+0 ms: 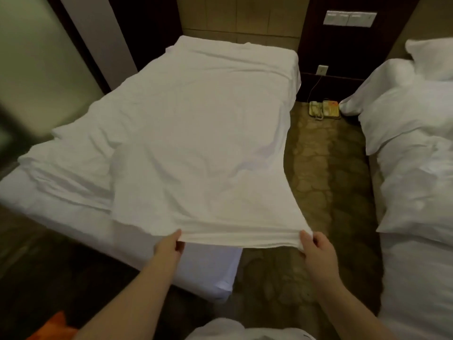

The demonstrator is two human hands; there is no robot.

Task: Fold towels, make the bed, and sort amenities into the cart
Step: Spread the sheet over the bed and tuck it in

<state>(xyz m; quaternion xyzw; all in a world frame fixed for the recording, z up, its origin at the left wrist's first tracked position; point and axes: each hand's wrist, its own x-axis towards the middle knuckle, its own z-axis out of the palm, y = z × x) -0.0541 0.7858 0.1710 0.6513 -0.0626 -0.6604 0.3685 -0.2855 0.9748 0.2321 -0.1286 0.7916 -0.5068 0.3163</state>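
Observation:
A white sheet (201,133) lies spread over the left bed (61,207) and reaches up to its head end. Its near edge is lifted off the mattress and stretched taut between my hands. My left hand (170,246) pinches the near edge at the left. My right hand (315,251) grips the same edge at the right, past the bed's corner and over the floor. The sheet's left side lies bunched in folds on the mattress.
A second bed (416,253) with rumpled white bedding and pillows (402,77) stands on the right. Patterned carpet (326,192) runs between the beds, with a telephone (324,109) on the floor by the dark nightstand wall. Something orange (56,327) shows at bottom left.

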